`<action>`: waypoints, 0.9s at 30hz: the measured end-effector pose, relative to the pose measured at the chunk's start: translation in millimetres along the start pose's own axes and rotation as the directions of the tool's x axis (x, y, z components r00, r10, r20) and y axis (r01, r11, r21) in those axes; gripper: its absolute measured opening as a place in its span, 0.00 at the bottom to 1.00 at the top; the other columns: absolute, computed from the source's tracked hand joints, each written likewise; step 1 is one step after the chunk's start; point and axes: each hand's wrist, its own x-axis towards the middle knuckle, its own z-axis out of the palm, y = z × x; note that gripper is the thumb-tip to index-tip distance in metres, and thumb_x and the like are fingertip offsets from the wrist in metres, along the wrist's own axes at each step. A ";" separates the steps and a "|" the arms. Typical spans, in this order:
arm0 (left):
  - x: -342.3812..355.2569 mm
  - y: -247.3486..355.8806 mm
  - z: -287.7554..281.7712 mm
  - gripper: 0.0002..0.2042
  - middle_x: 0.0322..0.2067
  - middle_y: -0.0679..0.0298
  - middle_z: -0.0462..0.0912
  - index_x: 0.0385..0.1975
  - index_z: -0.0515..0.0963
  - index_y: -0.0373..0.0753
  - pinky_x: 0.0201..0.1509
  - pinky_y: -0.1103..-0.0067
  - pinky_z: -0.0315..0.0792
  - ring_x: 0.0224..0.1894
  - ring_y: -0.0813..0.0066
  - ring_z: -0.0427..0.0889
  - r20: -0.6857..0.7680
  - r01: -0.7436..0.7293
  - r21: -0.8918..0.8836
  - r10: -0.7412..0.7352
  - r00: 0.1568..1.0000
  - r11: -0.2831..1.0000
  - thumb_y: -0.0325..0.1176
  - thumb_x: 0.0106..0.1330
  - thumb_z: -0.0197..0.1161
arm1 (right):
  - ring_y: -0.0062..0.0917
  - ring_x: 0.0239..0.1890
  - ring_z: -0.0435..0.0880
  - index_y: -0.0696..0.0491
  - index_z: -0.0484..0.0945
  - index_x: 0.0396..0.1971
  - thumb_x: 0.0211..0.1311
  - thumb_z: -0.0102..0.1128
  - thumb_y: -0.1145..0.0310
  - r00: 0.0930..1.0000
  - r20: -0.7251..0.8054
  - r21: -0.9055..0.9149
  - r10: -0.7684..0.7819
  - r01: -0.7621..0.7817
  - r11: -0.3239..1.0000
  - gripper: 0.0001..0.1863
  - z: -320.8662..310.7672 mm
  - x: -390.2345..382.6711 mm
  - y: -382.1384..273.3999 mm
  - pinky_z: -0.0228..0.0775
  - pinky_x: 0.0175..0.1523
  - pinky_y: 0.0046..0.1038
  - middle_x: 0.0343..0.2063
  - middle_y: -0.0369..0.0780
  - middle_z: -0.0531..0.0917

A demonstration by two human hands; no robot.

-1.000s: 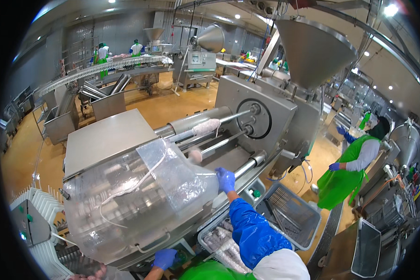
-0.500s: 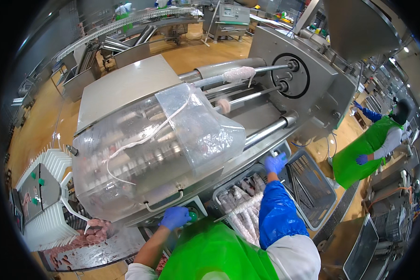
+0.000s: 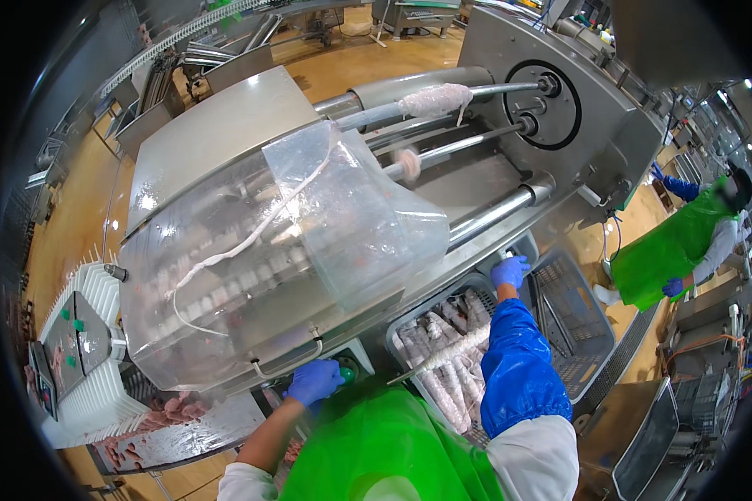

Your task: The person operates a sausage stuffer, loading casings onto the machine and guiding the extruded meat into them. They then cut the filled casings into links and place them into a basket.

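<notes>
On my head-camera feed, I am resting the gloved left hand (image 3: pixel 316 382) against a round green button (image 3: pixel 347 376) below the machine's clear cover (image 3: pixel 226 275); its fingers are curving toward the button, but I cannot tell whether they are gripping it. I am placing the gloved right hand (image 3: pixel 510 270) at a small grey housing (image 3: pixel 526 245) along the machine's front edge, its fingers bending; I cannot tell what they are closing on. Between the hands, a grey crate (image 3: pixel 390 336) is holding pale shirred casings (image 3: pixel 443 392), with one sleeved metal rod (image 3: pixel 414 371) lying across them. A second crate (image 3: pixel 597 355), just beside the right forearm, is holding metal tubes (image 3: pixel 557 327). Above, a pale casing (image 3: pixel 434 100) is sitting around the machine's upper tube. A co-worker (image 3: pixel 677 246) in a green apron is standing at the far right.
</notes>
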 end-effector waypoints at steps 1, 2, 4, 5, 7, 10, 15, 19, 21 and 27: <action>0.9 -0.8 -1.7 0.12 0.27 0.58 0.83 0.27 0.80 0.46 0.37 0.63 0.73 0.33 0.56 0.83 0.007 0.007 -0.001 -0.007 1.000 1.000 0.48 0.57 0.60 | 0.52 0.54 0.78 0.67 0.42 0.68 0.56 0.59 0.70 1.000 0.009 0.005 0.016 -0.016 1.000 0.45 0.3 0.4 -1.9 0.74 0.56 0.38 0.66 0.67 0.49; 0.2 -2.0 -0.1 0.12 0.28 0.58 0.83 0.27 0.80 0.46 0.37 0.63 0.73 0.33 0.55 0.82 -0.023 -0.011 0.010 0.011 1.000 1.000 0.47 0.57 0.60 | 0.52 0.54 0.78 0.67 0.42 0.68 0.56 0.58 0.71 0.999 0.019 0.010 0.032 -0.032 0.999 0.45 0.3 0.2 -2.5 0.75 0.56 0.38 0.66 0.67 0.49; -2.2 -3.5 6.6 0.12 0.28 0.58 0.83 0.27 0.80 0.46 0.37 0.62 0.73 0.33 0.55 0.82 -0.080 -0.046 0.033 0.049 0.996 0.998 0.47 0.58 0.59 | 0.53 0.53 0.78 0.67 0.42 0.68 0.57 0.57 0.71 0.999 0.025 0.010 0.040 -0.040 0.999 0.44 1.4 -0.1 -2.9 0.75 0.55 0.39 0.66 0.67 0.49; -1.8 -5.4 6.6 0.12 0.28 0.58 0.83 0.28 0.80 0.46 0.37 0.61 0.73 0.32 0.54 0.82 -0.100 -0.057 0.043 0.061 0.993 0.997 0.46 0.58 0.59 | 0.53 0.53 0.78 0.67 0.42 0.68 0.57 0.57 0.71 0.999 0.021 0.007 0.029 -0.030 1.000 0.44 2.3 -0.1 -4.0 0.75 0.55 0.39 0.66 0.67 0.49; -1.2 -7.0 10.5 0.12 0.28 0.57 0.83 0.28 0.79 0.45 0.36 0.60 0.73 0.32 0.54 0.82 -0.125 -0.086 0.058 0.093 0.988 0.995 0.46 0.59 0.58 | 0.53 0.53 0.78 0.68 0.42 0.67 0.57 0.56 0.71 1.000 0.008 -0.014 0.015 -0.015 1.000 0.43 4.3 2.1 1.3 0.76 0.54 0.39 0.65 0.68 0.49; 2.0 -9.2 7.9 0.12 0.28 0.55 0.83 0.28 0.79 0.45 0.36 0.59 0.72 0.32 0.52 0.82 -0.083 -0.077 0.070 0.082 0.993 0.995 0.46 0.59 0.57 | 0.52 0.52 0.79 0.69 0.42 0.67 0.57 0.56 0.71 1.000 -0.004 -0.039 -0.006 0.005 0.999 0.43 3.9 1.6 2.4 0.76 0.54 0.39 0.65 0.69 0.49; -1.0 -7.4 6.4 0.13 0.28 0.52 0.82 0.29 0.78 0.41 0.36 0.57 0.72 0.32 0.50 0.82 -0.104 -0.097 0.064 0.103 0.989 0.993 0.45 0.59 0.57 | 0.54 0.58 0.73 0.69 0.41 0.67 0.53 0.61 0.70 0.998 0.053 0.034 0.024 -0.025 0.999 0.48 -4.6 -5.9 -6.3 0.72 0.59 0.38 0.64 0.70 0.49; -2.4 -6.2 7.8 0.13 0.29 0.52 0.82 0.30 0.78 0.42 0.37 0.57 0.72 0.33 0.50 0.82 -0.104 -0.096 0.078 0.104 0.989 0.992 0.45 0.59 0.57 | 0.52 0.52 0.79 0.69 0.43 0.67 0.56 0.58 0.71 1.000 -0.011 -0.031 0.014 -0.014 0.999 0.44 6.1 -0.1 0.8 0.76 0.54 0.38 0.65 0.68 0.50; 2.7 -8.6 8.2 0.12 0.29 0.52 0.82 0.31 0.78 0.43 0.37 0.57 0.72 0.33 0.50 0.82 -0.078 -0.086 0.083 0.093 0.993 0.993 0.45 0.59 0.57 | 0.52 0.52 0.79 0.69 0.43 0.67 0.56 0.58 0.71 1.000 -0.028 -0.024 -0.003 0.003 1.000 0.44 4.9 1.0 3.2 0.76 0.53 0.38 0.65 0.69 0.50; -1.4 -6.1 8.9 0.11 0.30 0.52 0.82 0.30 0.78 0.44 0.37 0.58 0.72 0.34 0.49 0.81 -0.109 -0.090 0.068 0.097 0.989 0.994 0.43 0.59 0.56 | 0.53 0.56 0.75 0.68 0.44 0.66 0.51 0.63 0.71 1.000 0.022 0.027 0.019 -0.020 0.999 0.47 -7.1 -9.2 -5.7 0.74 0.57 0.38 0.63 0.68 0.53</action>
